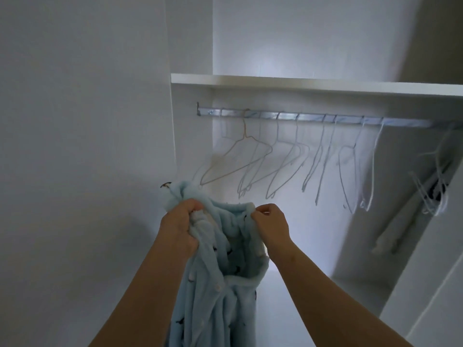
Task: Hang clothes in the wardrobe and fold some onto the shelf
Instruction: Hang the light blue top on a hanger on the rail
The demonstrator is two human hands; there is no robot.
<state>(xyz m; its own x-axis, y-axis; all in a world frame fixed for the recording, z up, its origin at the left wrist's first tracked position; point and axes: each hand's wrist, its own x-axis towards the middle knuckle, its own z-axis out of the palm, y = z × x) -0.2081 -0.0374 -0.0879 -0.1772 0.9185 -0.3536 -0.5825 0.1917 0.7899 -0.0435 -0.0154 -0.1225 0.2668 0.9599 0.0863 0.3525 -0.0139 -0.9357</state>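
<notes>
Holding a fluffy pale-blue garment point(225, 284) up in front of the open wardrobe point(275, 46), we bunch its top edge in our left hand point(181, 226) and pinch it between finger and thumb of our right hand point(271, 225), while its lower part runs off the bottom of the frame. Above it, bare wire hangers point(275, 159) dangle from the rail point(325, 118) under the shelf point(313, 83). At the dim right side, more hangers point(436, 186) tangle around something dark we cannot make out.
</notes>
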